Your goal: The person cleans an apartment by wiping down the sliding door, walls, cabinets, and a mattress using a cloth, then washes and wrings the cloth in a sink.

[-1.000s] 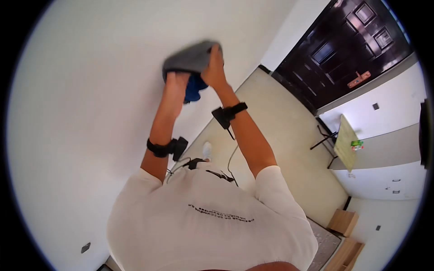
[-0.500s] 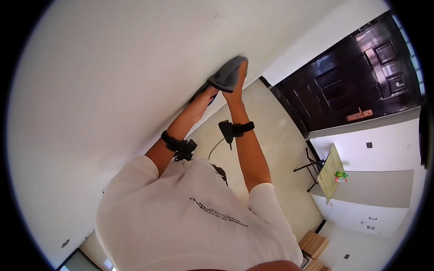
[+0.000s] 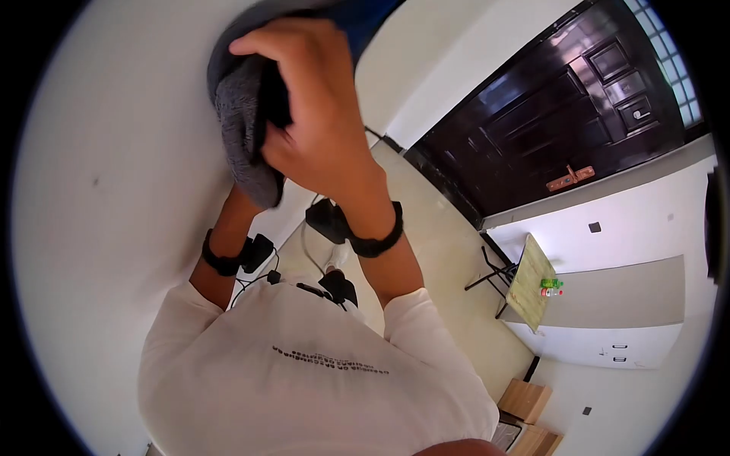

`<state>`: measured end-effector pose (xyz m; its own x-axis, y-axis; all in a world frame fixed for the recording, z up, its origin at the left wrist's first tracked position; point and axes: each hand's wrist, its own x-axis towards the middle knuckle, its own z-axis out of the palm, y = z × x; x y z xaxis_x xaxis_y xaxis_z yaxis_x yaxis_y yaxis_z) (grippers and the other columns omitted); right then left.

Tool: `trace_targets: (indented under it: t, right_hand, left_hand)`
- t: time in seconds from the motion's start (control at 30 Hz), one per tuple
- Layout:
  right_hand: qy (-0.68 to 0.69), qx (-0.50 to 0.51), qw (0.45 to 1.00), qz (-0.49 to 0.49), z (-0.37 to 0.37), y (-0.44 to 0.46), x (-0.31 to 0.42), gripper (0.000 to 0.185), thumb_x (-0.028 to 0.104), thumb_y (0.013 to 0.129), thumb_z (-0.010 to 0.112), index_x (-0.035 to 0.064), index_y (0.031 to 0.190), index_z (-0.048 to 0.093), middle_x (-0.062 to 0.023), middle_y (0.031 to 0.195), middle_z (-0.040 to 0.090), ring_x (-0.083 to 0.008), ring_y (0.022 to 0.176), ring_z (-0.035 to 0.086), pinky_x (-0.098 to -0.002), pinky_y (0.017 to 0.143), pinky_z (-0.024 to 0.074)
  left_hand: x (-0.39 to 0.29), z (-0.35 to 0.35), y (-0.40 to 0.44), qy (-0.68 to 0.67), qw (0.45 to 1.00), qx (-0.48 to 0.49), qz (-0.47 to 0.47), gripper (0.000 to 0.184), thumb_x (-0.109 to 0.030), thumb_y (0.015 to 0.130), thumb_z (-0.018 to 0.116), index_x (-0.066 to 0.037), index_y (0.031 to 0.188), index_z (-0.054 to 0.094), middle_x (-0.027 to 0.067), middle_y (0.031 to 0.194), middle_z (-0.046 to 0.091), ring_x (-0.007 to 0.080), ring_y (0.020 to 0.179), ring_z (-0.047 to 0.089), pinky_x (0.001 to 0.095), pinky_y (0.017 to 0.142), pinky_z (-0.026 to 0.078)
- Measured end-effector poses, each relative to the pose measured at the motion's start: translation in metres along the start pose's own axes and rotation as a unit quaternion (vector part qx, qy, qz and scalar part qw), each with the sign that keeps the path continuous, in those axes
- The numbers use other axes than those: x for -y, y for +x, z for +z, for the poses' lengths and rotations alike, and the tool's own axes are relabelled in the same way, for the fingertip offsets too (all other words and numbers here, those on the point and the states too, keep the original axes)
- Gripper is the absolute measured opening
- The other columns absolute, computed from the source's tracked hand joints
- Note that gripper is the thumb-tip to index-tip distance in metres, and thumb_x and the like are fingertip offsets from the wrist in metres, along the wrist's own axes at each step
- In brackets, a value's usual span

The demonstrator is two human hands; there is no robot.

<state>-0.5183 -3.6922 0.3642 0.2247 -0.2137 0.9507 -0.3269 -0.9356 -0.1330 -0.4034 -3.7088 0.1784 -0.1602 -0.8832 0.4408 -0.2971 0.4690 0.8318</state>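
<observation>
A grey fuzzy cloth (image 3: 242,125) with a dark inner side is raised close to the camera at the upper left, near the white wall. My right hand (image 3: 315,106) grips it, fingers curled over its edge. Something blue (image 3: 372,19) shows behind that hand at the top. My left forearm (image 3: 237,216) goes up beneath the cloth, which hides my left hand. Both wrists wear black straps with small devices and cables.
The pale wall (image 3: 99,228) fills the left side. A dark panelled door (image 3: 547,114) stands at the upper right. Below it are a folding table (image 3: 526,292) with green and red items (image 3: 552,287), and wooden boxes (image 3: 525,400). A white shoe (image 3: 337,257) shows on the floor.
The grey cloth and my hands have come up much closer to the camera and to the left. My left hand, partly visible earlier, is now hidden. The room view has shifted.
</observation>
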Motion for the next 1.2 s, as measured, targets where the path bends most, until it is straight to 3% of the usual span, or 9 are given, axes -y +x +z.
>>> trace_targets:
  t: [0.33,0.47,0.53,0.7,0.8,0.87,0.93,1.07,1.2]
  right_hand:
    - [-0.222,0.224,0.862,0.396,-0.145,-0.165,-0.212,0.023,0.018,0.081,0.056,-0.0044,0.079,0.062,-0.0258,0.082,0.064,-0.0437,0.081,0.063,-0.0511,0.072,0.0518]
    - [-0.166,0.073,0.883,0.433,-0.261,-0.253,-0.215,0.027,0.023,0.079,0.067,-0.0033,0.083,0.065,-0.0245,0.085,0.065,-0.0416,0.081,0.064,-0.046,0.071,0.0513]
    - [-0.061,0.076,0.802,0.589,-0.342,-0.284,-0.198,0.028,0.018,0.074,0.072,-0.0033,0.092,0.068,-0.0219,0.088,0.068,-0.0301,0.078,0.068,-0.0379,0.069,0.0519]
    - [-0.25,-0.05,0.797,0.548,-0.431,-0.386,-0.112,0.024,0.01,0.073,0.07,-0.0043,0.091,0.067,-0.0132,0.076,0.068,-0.0129,0.07,0.063,-0.0322,0.065,0.0521]
    - [-0.264,-0.191,0.699,0.636,-0.435,-0.431,-0.07,0.026,0.023,0.08,0.07,-0.0025,0.084,0.066,-0.0191,0.073,0.063,-0.0194,0.067,0.062,-0.0338,0.067,0.0514]
    - [0.077,-0.425,0.569,0.7,-0.434,-0.418,-0.052,0.034,0.031,0.091,0.062,-0.0022,0.084,0.065,-0.014,0.075,0.064,-0.0161,0.072,0.062,-0.0315,0.068,0.0507]
    - [0.082,-0.371,0.552,0.742,-0.462,-0.392,0.004,0.027,0.023,0.092,0.059,-0.0029,0.089,0.065,-0.0124,0.084,0.067,-0.016,0.078,0.063,-0.0319,0.074,0.0503]
    - [-0.074,-0.101,0.622,0.773,-0.497,-0.37,0.035,0.037,0.034,0.097,0.055,-0.0006,0.103,0.065,-0.0074,0.087,0.067,-0.014,0.083,0.061,-0.0289,0.075,0.0489]
    - [-0.187,-0.228,0.7,0.651,-0.525,-0.357,0.053,0.017,0.009,0.088,0.065,-0.0033,0.099,0.065,-0.0136,0.1,0.066,-0.0208,0.088,0.058,-0.031,0.081,0.0466]
  left_hand:
    - [0.027,0.16,0.145,0.122,0.976,0.147,-0.105,0.043,-0.03,0.093,0.048,0.012,0.093,0.056,0.0359,0.088,0.053,0.046,0.082,0.057,0.0497,0.074,0.042]
    - [0.034,0.257,0.172,-0.141,0.976,0.031,-0.165,0.036,-0.026,0.093,0.053,0.008,0.099,0.065,0.0107,0.091,0.068,0.0231,0.08,0.061,0.0336,0.078,0.047]
    - [0.026,0.322,0.177,-0.092,0.969,0.152,-0.172,0.036,-0.027,0.093,0.055,0.007,0.099,0.064,0.0097,0.09,0.066,0.0204,0.081,0.059,0.0332,0.077,0.047]
    - [-0.073,0.439,0.143,-0.196,0.914,0.342,-0.096,0.03,-0.023,0.097,0.054,0.006,0.093,0.063,0.0068,0.082,0.066,0.0146,0.073,0.06,0.0293,0.071,0.048]
    - [-0.105,0.487,0.116,-0.243,0.861,0.435,-0.102,0.032,-0.023,0.097,0.049,0.006,0.096,0.062,0.0071,0.085,0.066,0.0168,0.082,0.061,0.0303,0.079,0.047]
    - [-0.111,0.557,0.103,-0.355,0.804,0.454,-0.145,0.033,-0.024,0.097,0.047,0.007,0.097,0.062,0.0072,0.086,0.065,0.0179,0.086,0.06,0.0313,0.083,0.046]
    - [-0.079,0.625,0.055,-0.25,0.822,0.498,-0.116,0.035,-0.023,0.096,0.043,0.007,0.103,0.06,0.0091,0.096,0.063,0.0189,0.095,0.056,0.0326,0.089,0.042]
    - [-0.1,0.673,0.064,-0.171,0.603,0.775,-0.083,0.036,-0.013,0.092,0.046,-0.001,0.125,0.053,0.0068,0.122,0.057,0.0174,0.113,0.052,0.0311,0.1,0.039]
    - [-0.156,0.664,0.041,-0.378,0.378,0.754,-0.381,0.04,-0.001,0.087,0.049,-0.001,0.127,0.051,0.0115,0.12,0.061,0.0244,0.117,0.055,0.0346,0.106,0.039]
